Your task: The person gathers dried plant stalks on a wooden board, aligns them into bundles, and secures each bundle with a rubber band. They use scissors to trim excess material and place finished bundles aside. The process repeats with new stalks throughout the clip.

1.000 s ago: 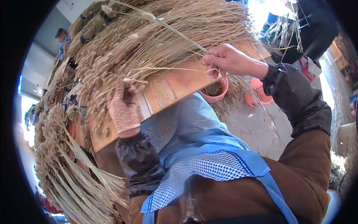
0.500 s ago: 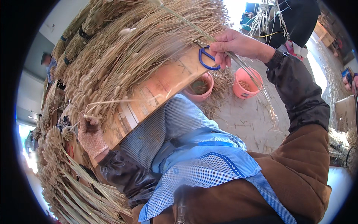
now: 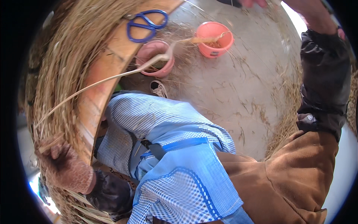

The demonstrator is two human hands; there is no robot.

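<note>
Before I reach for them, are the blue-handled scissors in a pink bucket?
No, the blue-handled scissors lie on the wooden board.

left grip [image 3: 65,164] curled — right arm [image 3: 323,72] outstretched, right grip [image 3: 310,10] perhaps partly cropped

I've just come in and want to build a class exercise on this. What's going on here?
Someone in a blue checked apron sits at a wooden board spread with dried grasses. The gloved left hand is by a long pale stalk; blur hides whether it grips it. The right hand is stretched out, its fingers cut off by the upper edge. Blue-handled scissors lie on the board, and two pink buckets stand beyond it.
</note>
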